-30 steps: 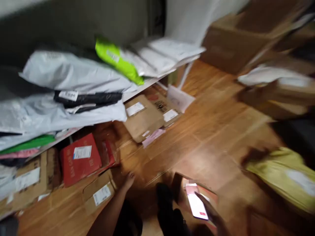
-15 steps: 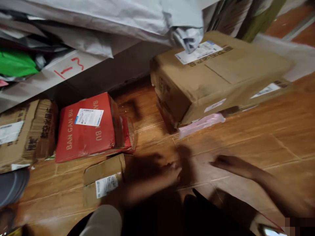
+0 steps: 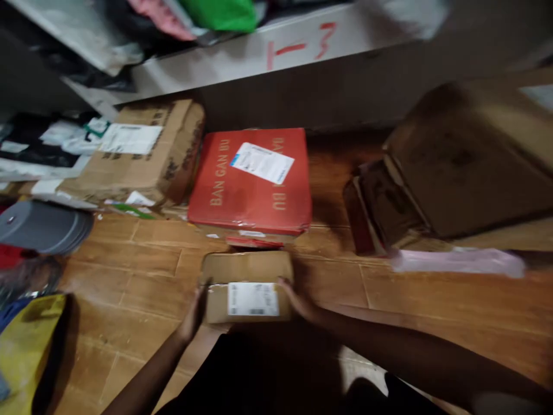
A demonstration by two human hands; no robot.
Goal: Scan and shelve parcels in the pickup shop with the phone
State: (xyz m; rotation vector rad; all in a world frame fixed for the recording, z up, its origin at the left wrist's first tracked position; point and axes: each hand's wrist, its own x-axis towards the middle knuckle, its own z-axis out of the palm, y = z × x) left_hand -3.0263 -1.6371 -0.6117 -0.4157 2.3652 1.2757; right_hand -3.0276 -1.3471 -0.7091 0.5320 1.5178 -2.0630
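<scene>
Between my two hands is a small brown cardboard box [image 3: 248, 268] with a white shipping label [image 3: 253, 298] on it. My left hand [image 3: 194, 314] presses against its left side, and my right hand [image 3: 296, 297] grips its right side, fingertips at the upper edge. Whether the box rests on the floor or is lifted, I cannot tell. Just beyond it lies a red box [image 3: 254, 196] marked BAN GAN BU, with a white label on top.
Left of the red box is a larger brown carton [image 3: 138, 173]. A big carton [image 3: 484, 161] stands at the right, with pink plastic [image 3: 458, 261] along its base. Above runs a white shelf edge [image 3: 224, 68]. A grey bin [image 3: 45, 225] and a yellow bag [image 3: 28, 346] lie left.
My view has swung left. Both hands, which were over the bare floor to the right of the small box, now hold it from either side.
</scene>
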